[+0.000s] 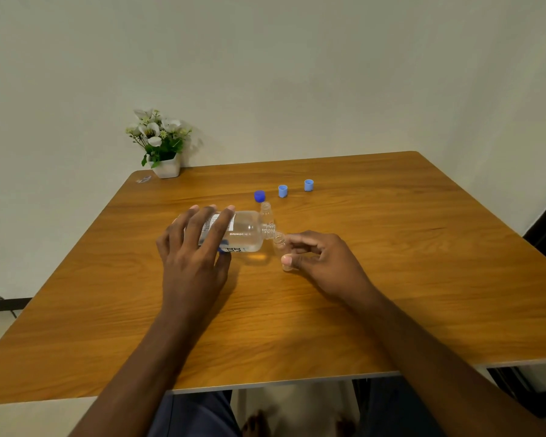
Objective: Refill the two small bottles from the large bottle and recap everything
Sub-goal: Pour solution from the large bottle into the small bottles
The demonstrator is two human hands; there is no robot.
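Wooden table (391,279); left hand (193,247) tips large bottle (243,231), right hand (322,257) pinches small bottle (281,247).

Wood table (391,279): flower pot (167,168) far corner; dark blue cap (259,196), pale cap (282,191), second pale cap (309,185)

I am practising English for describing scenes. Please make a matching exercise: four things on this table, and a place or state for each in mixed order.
Things:
1. large bottle
2. nearer small bottle
3. dark blue cap
4. flower pot

Places or states:
a. at the far left corner of the table
b. tipped sideways, gripped by the left hand
c. lying loose, on no bottle
d. held by the right hand

Pairs: 1-b, 2-d, 3-c, 4-a
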